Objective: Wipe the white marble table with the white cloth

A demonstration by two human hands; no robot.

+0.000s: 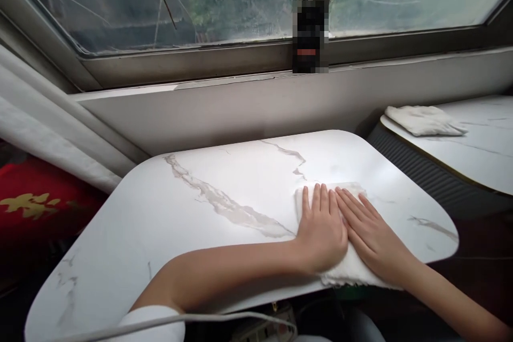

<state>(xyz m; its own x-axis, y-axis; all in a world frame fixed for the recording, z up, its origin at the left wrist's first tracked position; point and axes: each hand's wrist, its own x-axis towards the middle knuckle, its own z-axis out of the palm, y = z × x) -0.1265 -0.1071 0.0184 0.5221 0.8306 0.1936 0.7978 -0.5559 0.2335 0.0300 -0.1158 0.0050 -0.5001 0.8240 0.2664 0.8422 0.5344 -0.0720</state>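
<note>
Under both hands, a white cloth (350, 272) lies on the white marbled table (240, 181), right of its middle, its lower edge hanging at the table's front edge. My left hand (321, 232) presses flat on the cloth's left part, fingers stretched forward. Close against it on the right, my right hand (372, 235) also lies flat on the cloth, with fingers extended and pointing forward and to the left. The two hands touch or nearly touch near the cloth's middle.
A second marbled table (484, 144) at the right holds a folded white cloth (425, 120). Behind stand a window ledge and a blurred-out dark object (308, 37). A white curtain (52, 112) and red fabric (44, 203) are at the left. A pale cable (208, 317) crosses the bottom.
</note>
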